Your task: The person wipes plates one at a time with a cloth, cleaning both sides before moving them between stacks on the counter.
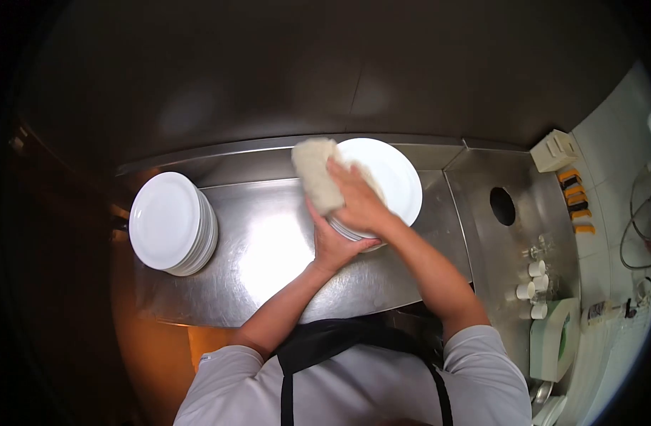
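Observation:
A white plate [396, 181] lies over other white plates on the steel counter, their stacked rims showing at the near side. My left hand [334, 243] is wrapped round the near left edge of the plates, thumb along the rim. How many plates it grips is hidden. Across the upper plate's left part, my right hand [359, 199] presses a pale cloth [317, 174], its fingers bent onto the fabric and slightly blurred. Part of the cloth hangs past the plate's left edge, covering some left fingers.
A tall stack of white plates [166, 221] stands at the counter's left end. To the right, the steel surface [481, 213] has a round dark hole [503, 206]. Several white cups [537, 284], a green-white box [552, 337] and a cream holder [555, 150] line the right wall.

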`<state>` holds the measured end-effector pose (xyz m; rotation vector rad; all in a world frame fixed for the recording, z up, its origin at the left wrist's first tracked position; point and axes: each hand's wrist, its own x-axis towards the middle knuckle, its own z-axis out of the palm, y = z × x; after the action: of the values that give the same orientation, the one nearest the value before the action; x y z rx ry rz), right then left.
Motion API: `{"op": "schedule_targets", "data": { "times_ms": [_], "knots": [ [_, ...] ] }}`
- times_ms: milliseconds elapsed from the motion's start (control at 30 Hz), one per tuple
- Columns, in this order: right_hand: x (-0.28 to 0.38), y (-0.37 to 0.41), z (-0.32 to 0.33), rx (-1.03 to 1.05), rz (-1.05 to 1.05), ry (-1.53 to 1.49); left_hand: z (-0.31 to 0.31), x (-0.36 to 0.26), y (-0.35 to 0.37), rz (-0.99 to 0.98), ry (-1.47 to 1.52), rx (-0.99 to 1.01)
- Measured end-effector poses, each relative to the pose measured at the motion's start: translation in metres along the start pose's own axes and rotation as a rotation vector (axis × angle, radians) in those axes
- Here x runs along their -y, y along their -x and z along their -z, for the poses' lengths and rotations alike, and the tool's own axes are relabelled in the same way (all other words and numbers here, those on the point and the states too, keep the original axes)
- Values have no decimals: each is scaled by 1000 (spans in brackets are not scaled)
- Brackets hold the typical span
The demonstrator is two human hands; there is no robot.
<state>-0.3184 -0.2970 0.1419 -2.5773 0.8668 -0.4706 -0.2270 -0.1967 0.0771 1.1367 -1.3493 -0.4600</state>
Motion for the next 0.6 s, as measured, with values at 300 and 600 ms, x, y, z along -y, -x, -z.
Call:
{"op": "schedule_targets", "data": {
  "times_ms": [300, 600],
  "knots": [
    [2, 134, 51, 17, -322, 137, 6, -14, -14, 124, -34, -14],
    [-101, 61, 55, -476, -620, -257, 16, -12, -87, 548, 45, 11]
  ]
}}
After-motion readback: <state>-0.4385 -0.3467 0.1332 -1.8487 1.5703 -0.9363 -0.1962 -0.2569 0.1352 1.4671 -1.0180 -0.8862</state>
